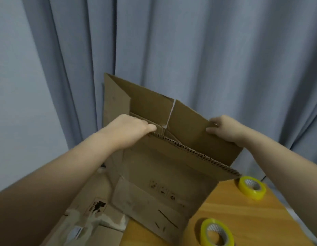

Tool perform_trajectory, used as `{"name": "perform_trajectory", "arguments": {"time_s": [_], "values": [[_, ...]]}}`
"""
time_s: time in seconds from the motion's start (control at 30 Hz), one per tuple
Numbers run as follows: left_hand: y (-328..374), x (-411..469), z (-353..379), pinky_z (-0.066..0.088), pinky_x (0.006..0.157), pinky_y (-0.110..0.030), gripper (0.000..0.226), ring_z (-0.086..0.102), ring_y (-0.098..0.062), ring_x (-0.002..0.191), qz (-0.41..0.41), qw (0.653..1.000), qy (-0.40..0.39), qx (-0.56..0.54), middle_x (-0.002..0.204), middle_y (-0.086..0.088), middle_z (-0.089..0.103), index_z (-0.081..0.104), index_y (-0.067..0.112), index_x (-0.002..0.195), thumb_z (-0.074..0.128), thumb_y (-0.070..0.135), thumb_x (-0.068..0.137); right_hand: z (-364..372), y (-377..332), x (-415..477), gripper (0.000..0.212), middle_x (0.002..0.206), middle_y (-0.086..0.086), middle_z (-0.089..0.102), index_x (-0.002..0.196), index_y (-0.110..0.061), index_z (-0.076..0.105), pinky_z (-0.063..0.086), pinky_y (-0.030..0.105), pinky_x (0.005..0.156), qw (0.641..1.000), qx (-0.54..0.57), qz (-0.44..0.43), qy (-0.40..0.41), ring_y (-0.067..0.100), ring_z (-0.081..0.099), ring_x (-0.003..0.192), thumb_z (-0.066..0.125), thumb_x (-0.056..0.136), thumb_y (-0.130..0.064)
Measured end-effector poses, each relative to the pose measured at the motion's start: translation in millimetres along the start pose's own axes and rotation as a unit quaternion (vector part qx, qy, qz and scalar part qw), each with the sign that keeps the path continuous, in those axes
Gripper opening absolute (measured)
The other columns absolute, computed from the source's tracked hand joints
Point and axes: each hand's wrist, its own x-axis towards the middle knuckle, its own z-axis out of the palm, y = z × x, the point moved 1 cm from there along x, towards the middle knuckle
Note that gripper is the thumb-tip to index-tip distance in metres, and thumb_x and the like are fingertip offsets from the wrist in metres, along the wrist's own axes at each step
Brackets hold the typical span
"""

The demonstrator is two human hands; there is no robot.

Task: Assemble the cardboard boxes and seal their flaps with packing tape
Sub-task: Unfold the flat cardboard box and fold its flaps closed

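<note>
A person stands a box point(163, 174) upright on a wooden table point(243, 219), both hands at its open top, with the job judged to be at an early stage: the carton is opened out into shape, but its upper flaps stand loose and no fresh tape shows on them.

The left hand point(129, 128) curls over the near wall's corrugated edge, fingers reaching inside and out of sight. The right hand point(223, 128) grasps the edge of the raised panel on the right, thumb pressed to its inner face.

The box is plain brown, scuffed and creased, with faded dark print and a few black marks on its near face. A pale line runs where two inner panels meet; whether that is old tape cannot be told.

A tape roll point(248, 192), yellow, lies on the table just beside the box's right corner, and a second roll point(204, 231) lies nearer the camera; neither is in hand.

More cardboard point(93, 228), flat and bearing a torn label, lies at lower left beside the box, suggesting further cartons wait. What appears left to do: fold the flaps, tape the seam, then repeat. A grey-blue curtain point(207, 50) hangs behind.
</note>
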Motion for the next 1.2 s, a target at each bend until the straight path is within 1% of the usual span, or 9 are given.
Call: {"name": "perform_trajectory", "arguments": {"time_s": [0.1,0.27,0.4,0.53,0.67,0.73,0.83,0.97,1.2], "values": [[-9.4,4.4,-24.5,0.045,0.078,-0.032,0.016,0.059,-0.016,0.090,-0.041,0.998,0.008,-0.043,0.081,0.010,0.047,0.037,0.031,0.093,0.052,0.037,0.094,2.7,10.5,-5.4,0.014,0.097,0.010,0.065,0.105,-0.009,0.061,0.052,0.036,0.075,0.988,0.138,0.048,0.051,0.027,0.063,0.085,0.054,0.097,-0.019],[-43.0,-22.9,-13.0,0.031,0.092,-0.033,0.026,0.051,-0.014,0.101,-0.148,0.985,-0.064,-0.060,0.095,0.013,0.050,0.046,0.031,0.105,0.053,0.050,0.089,6.4,22.5,-14.2,0.017,0.096,0.018,0.065,0.112,-0.005,0.056,0.056,0.050,0.075,0.922,0.370,0.092,0.074,0.035,0.065,0.086,0.052,0.097,-0.012],[-21.3,-45.0,20.7,0.022,0.100,-0.036,0.023,0.044,-0.012,0.106,-0.182,0.972,-0.089,-0.120,0.095,0.015,0.042,0.038,0.037,0.099,0.050,0.053,0.089,53.5,26.5,-17.0,0.013,0.102,0.021,0.059,0.107,-0.003,0.049,0.054,0.051,0.081,0.946,0.294,0.124,0.064,0.036,0.060,0.093,0.050,0.095,-0.010],[34.3,-37.7,53.8,0.022,0.104,-0.033,0.046,0.042,-0.012,0.112,-0.159,0.973,-0.078,-0.146,0.113,0.010,0.046,0.041,0.028,0.122,0.057,0.053,0.086,108.6,28.6,-21.6,0.014,0.090,0.018,0.056,0.102,0.001,0.051,0.044,0.038,0.062,0.891,0.401,0.206,0.059,0.034,0.055,0.077,0.039,0.097,-0.007],[42.1,-41.9,72.7,0.030,0.093,-0.034,0.042,0.056,-0.021,0.101,-0.162,0.983,0.000,-0.084,0.103,0.004,0.060,0.056,0.017,0.110,0.074,0.039,0.078,121.9,30.8,-25.6,0.014,0.082,0.012,0.054,0.091,-0.004,0.050,0.040,0.033,0.060,0.847,0.475,0.201,0.128,0.027,0.051,0.071,0.036,0.096,-0.001],[35.4,-48.9,77.8,0.040,0.073,-0.037,0.040,0.059,-0.026,0.075,-0.179,0.979,0.073,-0.071,0.080,-0.002,0.061,0.057,0.012,0.087,0.085,0.031,0.065,123.0,34.4,-26.0,0.019,0.093,0.013,0.056,0.109,-0.001,0.048,0.042,0.035,0.066,0.806,0.527,0.205,0.176,0.030,0.054,0.081,0.037,0.095,-0.001],[32.2,-47.8,76.8,0.040,0.068,-0.038,0.036,0.056,-0.029,0.072,-0.222,0.958,0.168,-0.072,0.078,-0.006,0.058,0.057,0.010,0.088,0.081,0.025,0.067,124.1,41.1,-31.7,0.028,0.101,0.010,0.055,0.125,-0.007,0.040,0.047,0.032,0.064,0.732,0.610,0.224,0.207,0.029,0.056,0.085,0.039,0.097,-0.008],[34.7,-35.4,89.8,0.043,0.074,-0.041,0.034,0.060,-0.030,0.079,-0.205,0.966,0.127,-0.088,0.081,-0.005,0.062,0.061,0.011,0.089,0.085,0.018,0.065,143.1,45.9,-43.9,0.027,0.096,0.008,0.052,0.125,-0.017,0.035,0.050,0.041,0.067,0.747,0.596,0.258,0.146,0.028,0.056,0.078,0.043,0.099,-0.013],[64.8,-24.4,134.8,0.044,0.066,-0.036,0.034,0.061,-0.026,0.070,-0.102,0.990,0.061,-0.072,0.075,0.000,0.061,0.063,0.018,0.082,0.087,0.014,0.059,195.4,63.6,-67.4,0.046,0.121,0.015,0.049,0.138,-0.008,0.026,0.050,0.046,0.085,0.733,0.560,0.349,0.166,0.033,0.054,0.102,0.046,0.096,-0.010]]}}
